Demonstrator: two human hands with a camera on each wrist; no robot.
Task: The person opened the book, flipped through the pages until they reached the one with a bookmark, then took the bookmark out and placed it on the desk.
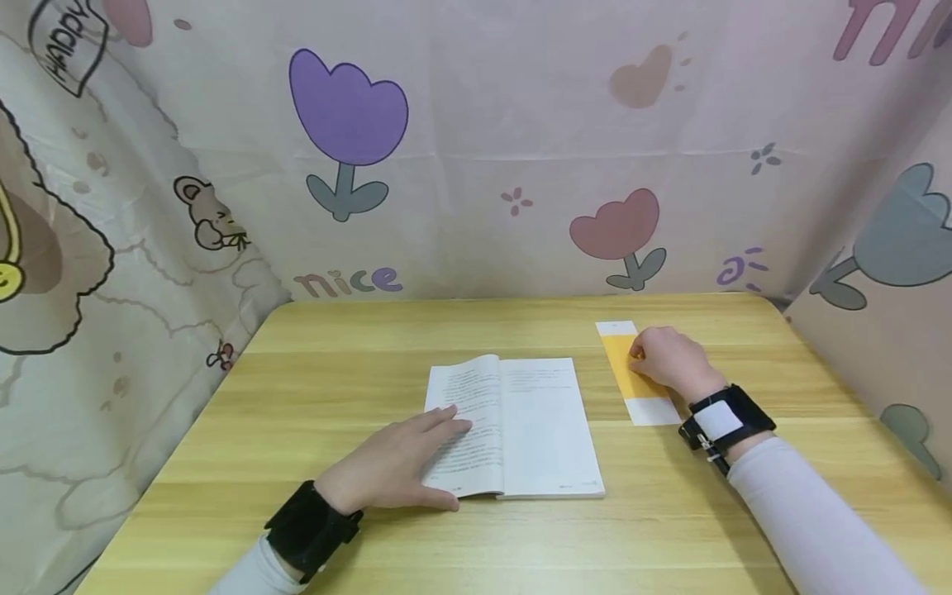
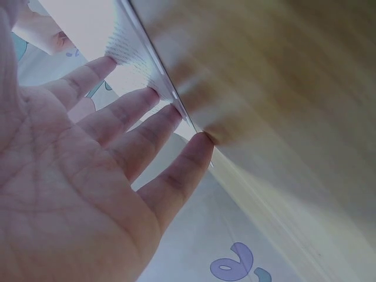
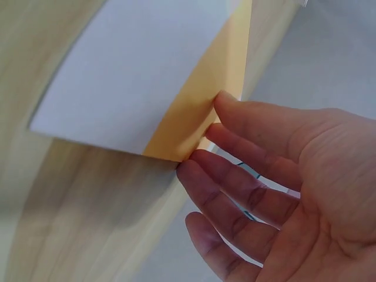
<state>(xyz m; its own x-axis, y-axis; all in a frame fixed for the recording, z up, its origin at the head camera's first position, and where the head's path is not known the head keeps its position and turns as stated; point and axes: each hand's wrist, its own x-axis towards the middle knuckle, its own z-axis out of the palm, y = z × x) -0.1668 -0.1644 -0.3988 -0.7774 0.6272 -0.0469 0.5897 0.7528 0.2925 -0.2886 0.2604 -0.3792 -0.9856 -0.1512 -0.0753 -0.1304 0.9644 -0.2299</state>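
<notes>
An open book (image 1: 546,438) lies on the table, its left page printed and slightly bowed, its right page mostly blank. My left hand (image 1: 402,459) rests on the outer edge of the left page with fingers spread. In the left wrist view, those fingertips (image 2: 202,141) reach along the book's edge, the little finger at the tabletop. To the right of the book is a white paper strip (image 1: 619,364) with a yellow band across its middle. My right hand (image 1: 673,359) pinches its edge, the thumb (image 3: 226,103) on the yellow band and other fingers at the edge.
The wooden table (image 1: 357,330) holds the book and the strip. A patterned cloth (image 1: 476,207) with tulips and lettering hangs behind the table and along both sides. Black bands (image 1: 312,529) wrap both wrists.
</notes>
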